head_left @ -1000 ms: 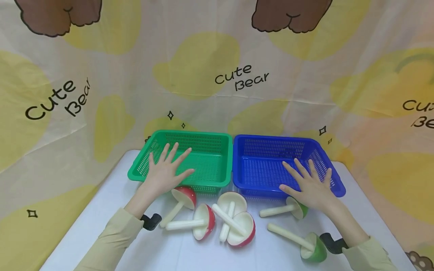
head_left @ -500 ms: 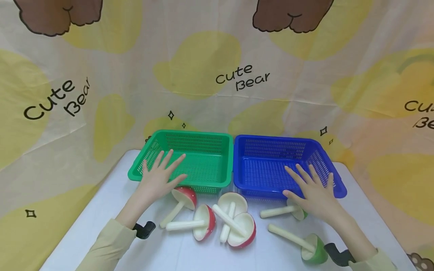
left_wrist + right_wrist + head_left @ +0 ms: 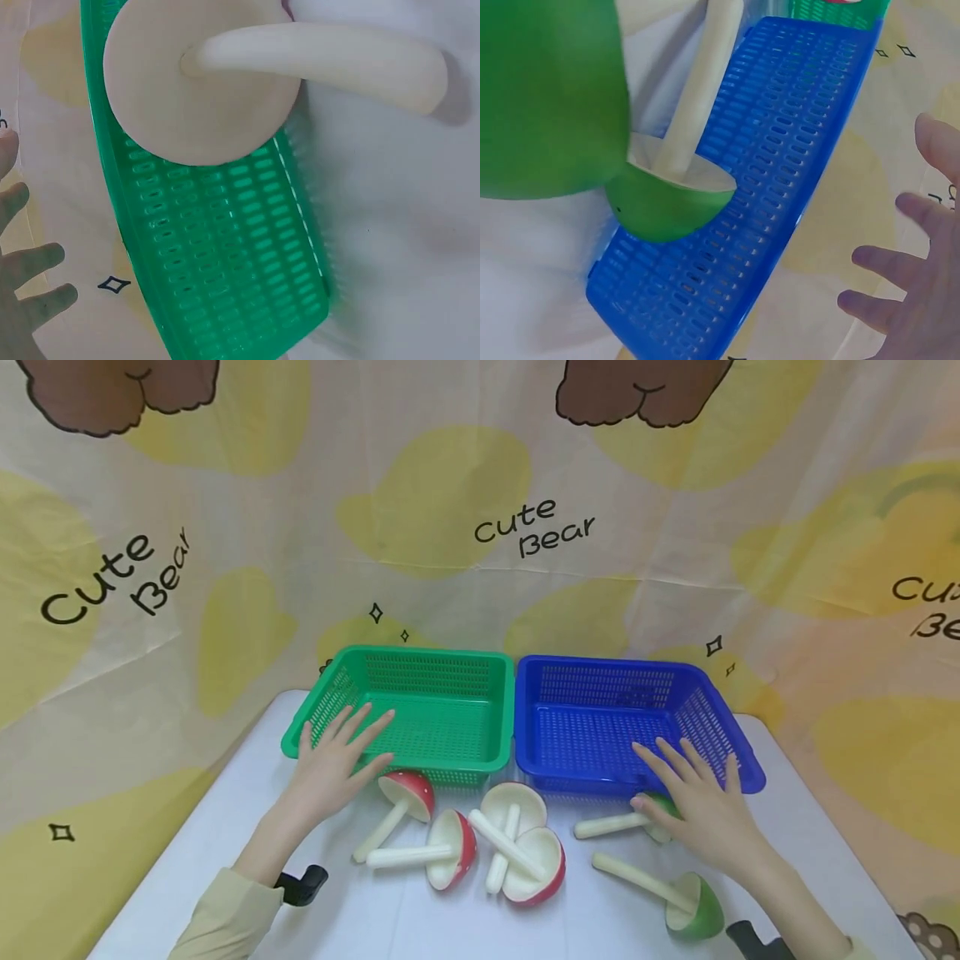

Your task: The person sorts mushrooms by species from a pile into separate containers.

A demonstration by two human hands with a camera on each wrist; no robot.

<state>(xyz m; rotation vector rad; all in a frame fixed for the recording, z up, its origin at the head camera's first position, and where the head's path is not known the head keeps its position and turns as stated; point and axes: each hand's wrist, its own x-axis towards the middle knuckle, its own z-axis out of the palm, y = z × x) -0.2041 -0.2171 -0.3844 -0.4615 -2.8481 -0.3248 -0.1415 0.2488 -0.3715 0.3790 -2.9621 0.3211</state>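
My left hand (image 3: 330, 775) hovers by the front left corner of the green basket (image 3: 501, 767), fingers spread and holding nothing. On the other side my right hand (image 3: 703, 814) is spread over the front edge of the blue basket (image 3: 528, 764), also holding nothing. Several toy mushrooms with red caps lie in front of the baskets; one red mushroom (image 3: 407, 793) is nearest the left hand. Beneath the right hand lies a green-capped mushroom (image 3: 611, 825), its cap partly covered in the head view. A second green mushroom (image 3: 697, 906) lies closer to me.
The baskets stand side by side at the back of the white table (image 3: 420, 927). Two red mushrooms lie crossed, with one stem (image 3: 508, 845) over the other mushroom. Behind the table hangs a patterned cloth (image 3: 435, 502).
Both hands have drawn back towards me, the left one also moving left and the right one slightly right. The baskets and mushrooms keep their places.
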